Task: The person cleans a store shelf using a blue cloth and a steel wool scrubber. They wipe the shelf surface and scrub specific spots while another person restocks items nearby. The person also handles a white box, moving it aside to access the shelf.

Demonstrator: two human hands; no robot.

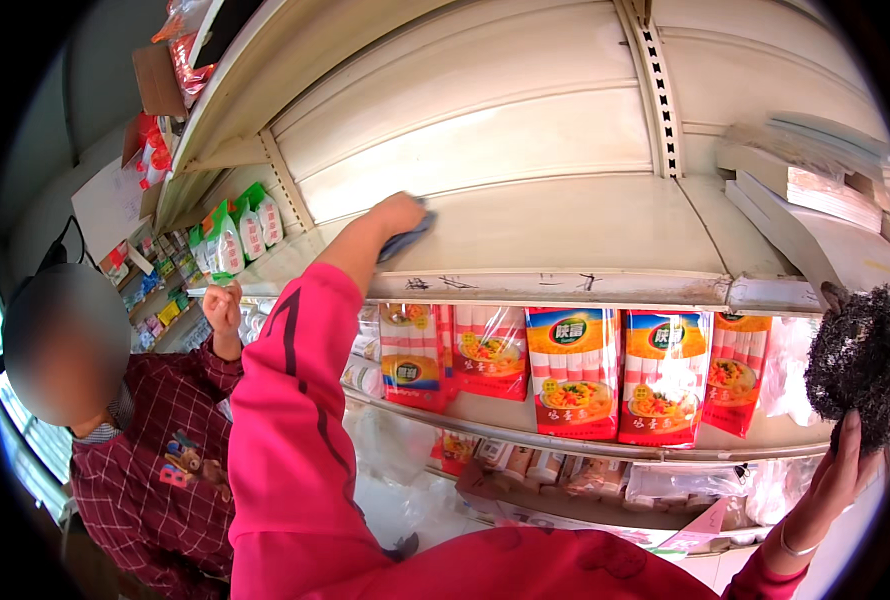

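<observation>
My left hand (398,213) presses a folded blue-grey cloth (407,238) onto the cream metal shelf board (550,225), close to its back panel. Bare shelf surface lies to the right of the cloth. At the far right, my right hand (839,476) holds up a black, tangled, fibrous clump (854,360), gripping it from below. What the clump is made of cannot be told. Beneath the shelf's front edge, which has dark marks on it, red-and-clear packs of noodles (574,375) stand in a row on the tier below.
Stacked books or papers (812,202) sit on the shelf's right end. Green-topped white bags (227,240) stand at its left end. A person in a checked dark red top (152,450) is close on my left, one hand (222,307) raised. A carton (520,502) of packages occupies the lowest tier.
</observation>
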